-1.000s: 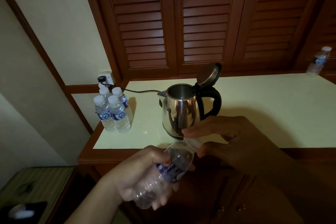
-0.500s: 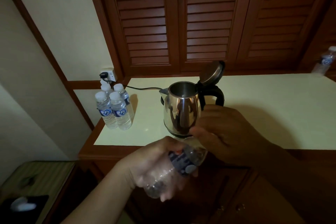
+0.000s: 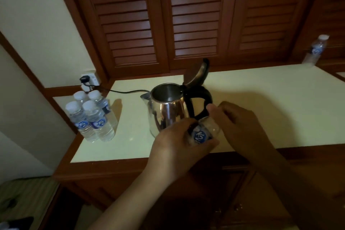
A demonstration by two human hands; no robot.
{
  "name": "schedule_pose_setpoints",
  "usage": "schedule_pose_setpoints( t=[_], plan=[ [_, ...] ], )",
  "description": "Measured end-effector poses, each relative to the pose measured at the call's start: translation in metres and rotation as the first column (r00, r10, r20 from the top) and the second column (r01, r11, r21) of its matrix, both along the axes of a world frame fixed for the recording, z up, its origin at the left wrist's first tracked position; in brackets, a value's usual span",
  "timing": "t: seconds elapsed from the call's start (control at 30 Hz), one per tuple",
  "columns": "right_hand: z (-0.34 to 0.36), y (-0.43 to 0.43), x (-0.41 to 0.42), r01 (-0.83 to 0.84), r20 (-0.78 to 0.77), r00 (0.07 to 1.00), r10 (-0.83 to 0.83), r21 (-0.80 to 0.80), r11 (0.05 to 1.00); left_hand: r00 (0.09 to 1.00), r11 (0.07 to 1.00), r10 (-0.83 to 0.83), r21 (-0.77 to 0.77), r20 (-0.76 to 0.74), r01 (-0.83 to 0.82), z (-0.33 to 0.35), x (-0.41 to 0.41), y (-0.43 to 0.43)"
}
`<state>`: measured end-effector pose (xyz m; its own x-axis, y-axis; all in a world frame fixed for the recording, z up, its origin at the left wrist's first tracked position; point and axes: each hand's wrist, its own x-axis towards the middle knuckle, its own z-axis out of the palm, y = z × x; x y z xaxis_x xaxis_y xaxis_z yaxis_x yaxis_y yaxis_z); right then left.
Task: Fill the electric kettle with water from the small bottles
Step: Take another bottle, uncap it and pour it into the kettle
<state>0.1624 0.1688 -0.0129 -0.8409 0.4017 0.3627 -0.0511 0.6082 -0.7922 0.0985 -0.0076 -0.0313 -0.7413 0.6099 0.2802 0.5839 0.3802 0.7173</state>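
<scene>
The left hand (image 3: 179, 142) is gripping the small bottle (image 3: 203, 134), the right hand (image 3: 240, 123) is pinching its tilted top (cap hidden), and the open kettle (image 3: 166, 110) is standing just behind.

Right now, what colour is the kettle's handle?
Black: the handle stands out against the shiny steel kettle. The head view shows it best.

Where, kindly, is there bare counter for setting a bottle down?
Free: counter right of the kettle, toward the lone bottle; between kettle and four-bottle cluster. Crowded: before the kettle, around the left hand, right hand and held bottle.
</scene>
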Motion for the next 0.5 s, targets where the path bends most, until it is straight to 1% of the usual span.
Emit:
schedule_pose_setpoints(
  t=[0.07,0.1,0.17,0.2,0.3,0.4,0.43,0.5],
  plan=[
    [0.002,0.021,0.008,0.064,-0.085,0.993,-0.077,-0.148,0.987,0.989,0.998,-0.07,0.005,0.129,0.07,0.003,-0.002,0.025],
    [0.001,0.034,0.011,0.098,-0.112,0.986,-0.121,-0.192,0.976,0.972,0.993,-0.119,0.021,0.2,0.117,0.004,-0.004,0.037],
    [0.0,0.064,0.018,0.133,-0.137,0.976,-0.168,-0.232,0.964,0.933,0.979,-0.202,0.058,0.298,0.193,0.002,-0.009,0.063],
    [-0.002,0.08,0.02,0.13,-0.142,0.976,-0.167,-0.239,0.962,0.922,0.976,-0.217,0.075,0.319,0.204,0.0,-0.011,0.078],
    [-0.005,0.13,0.028,0.102,-0.106,0.984,-0.143,-0.324,0.941,0.925,0.973,-0.214,0.15,0.313,0.175,-0.004,-0.014,0.128],
    [-0.005,0.183,0.033,0.137,-0.058,0.985,-0.164,-0.325,0.936,0.932,0.969,-0.225,0.161,0.284,0.185,-0.004,-0.016,0.191],
    [-0.002,0.201,0.035,0.142,-0.073,0.982,-0.177,-0.341,0.929,0.93,0.968,-0.235,0.154,0.282,0.197,-0.004,-0.015,0.212],
    [0.002,0.239,0.04,0.11,-0.148,0.972,-0.182,-0.4,0.91,0.925,0.961,-0.269,0.132,0.269,0.241,-0.002,-0.013,0.256]
  ],
)
